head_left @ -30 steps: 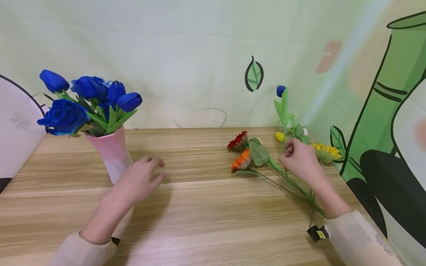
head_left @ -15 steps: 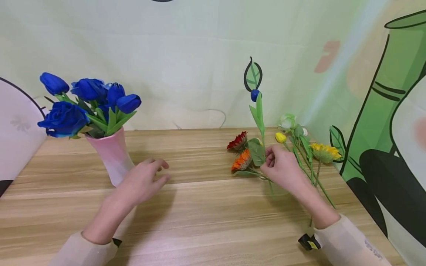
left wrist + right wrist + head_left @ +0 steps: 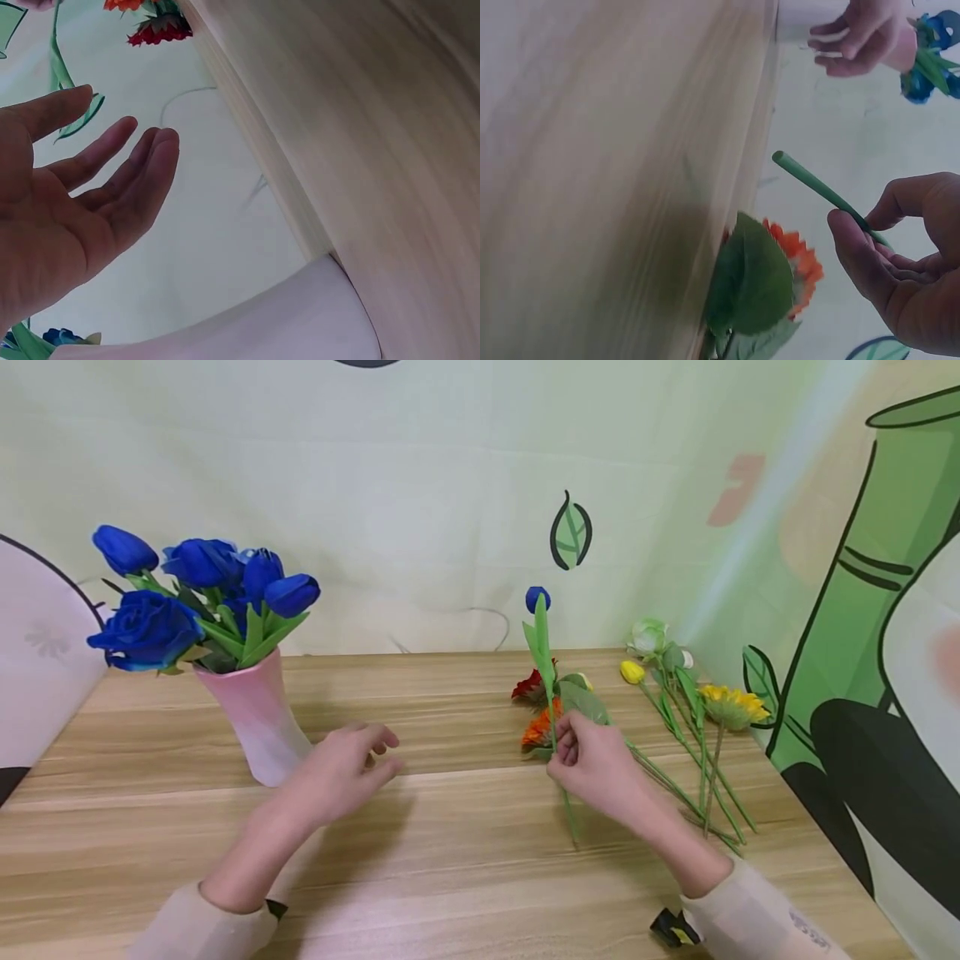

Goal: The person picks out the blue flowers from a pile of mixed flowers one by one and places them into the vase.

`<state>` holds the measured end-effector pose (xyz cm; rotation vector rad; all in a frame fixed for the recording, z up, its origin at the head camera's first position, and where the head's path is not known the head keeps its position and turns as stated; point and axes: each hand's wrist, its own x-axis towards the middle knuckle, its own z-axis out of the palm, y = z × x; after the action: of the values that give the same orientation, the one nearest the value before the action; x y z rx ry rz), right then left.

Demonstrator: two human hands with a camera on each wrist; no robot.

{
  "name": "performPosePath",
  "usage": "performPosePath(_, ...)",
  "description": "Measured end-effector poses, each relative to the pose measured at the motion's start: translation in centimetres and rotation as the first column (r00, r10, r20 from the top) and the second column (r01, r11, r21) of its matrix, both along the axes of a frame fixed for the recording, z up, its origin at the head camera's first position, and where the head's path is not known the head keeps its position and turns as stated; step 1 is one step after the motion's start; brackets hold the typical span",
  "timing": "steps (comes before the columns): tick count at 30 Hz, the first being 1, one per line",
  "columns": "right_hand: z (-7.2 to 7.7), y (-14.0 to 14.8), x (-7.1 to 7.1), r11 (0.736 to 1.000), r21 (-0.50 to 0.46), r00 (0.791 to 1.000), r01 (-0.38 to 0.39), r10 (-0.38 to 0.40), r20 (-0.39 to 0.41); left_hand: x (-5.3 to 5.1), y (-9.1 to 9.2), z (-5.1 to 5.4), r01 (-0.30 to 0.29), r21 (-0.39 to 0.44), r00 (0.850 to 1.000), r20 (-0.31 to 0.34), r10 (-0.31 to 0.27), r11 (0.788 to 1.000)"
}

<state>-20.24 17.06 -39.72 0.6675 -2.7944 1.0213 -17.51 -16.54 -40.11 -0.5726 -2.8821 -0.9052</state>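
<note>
My right hand (image 3: 600,768) pinches the green stem of a blue tulip (image 3: 537,599) between thumb and fingers, the bloom up and the stem's cut end (image 3: 780,157) down over the table. Beside the vase (image 3: 251,710), pink above and white below, my left hand (image 3: 341,777) hovers with loosely bent fingers and holds nothing; in the left wrist view its fingers (image 3: 161,165) are spread apart. Several blue flowers (image 3: 202,564), tulips and a rose (image 3: 150,628) among them, stand in the vase. Its lower side is partly behind my left hand.
Behind the held tulip lie an orange flower (image 3: 538,733) and a dark red one (image 3: 528,687). Farther right on the wooden table (image 3: 450,852) are a yellow tulip (image 3: 632,672), a yellow sunflower (image 3: 733,706) and a pale green-white flower (image 3: 647,637). A printed cloth (image 3: 420,527) hangs behind.
My right hand has carried the blue tulip leftward and toward me, away from the flowers at the right. The left hand has shifted slightly right.
</note>
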Motion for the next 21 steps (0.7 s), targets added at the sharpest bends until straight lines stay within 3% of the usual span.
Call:
performPosePath(6, -0.5, -1.3, 0.8, 0.999, -0.027, 0.999, -0.047, 0.047, 0.010, 0.2, 0.7, 0.1, 0.042, 0.053, 0.998, 0.035, -0.044, 0.998)
performPosePath(11, -0.6, -2.3, 1.4, 0.994, -0.057, 0.996, -0.089, 0.089, 0.002, 0.4, 1.3, 0.7, 0.084, 0.102, 0.995, 0.037, -0.088, 0.991)
performPosePath(15, -0.6, -3.0, 1.8, 0.991, -0.071, 0.993, -0.110, 0.113, 0.039, 0.5, 2.0, 0.8, 0.120, 0.153, 0.992, 0.026, -0.125, 0.981)
performPosePath(21, -0.5, -4.0, 2.4, 0.988, -0.074, 0.989, -0.133, 0.138, 0.057, 0.5, 2.7, 0.5, 0.118, 0.222, 0.990, 0.045, -0.131, 0.968)
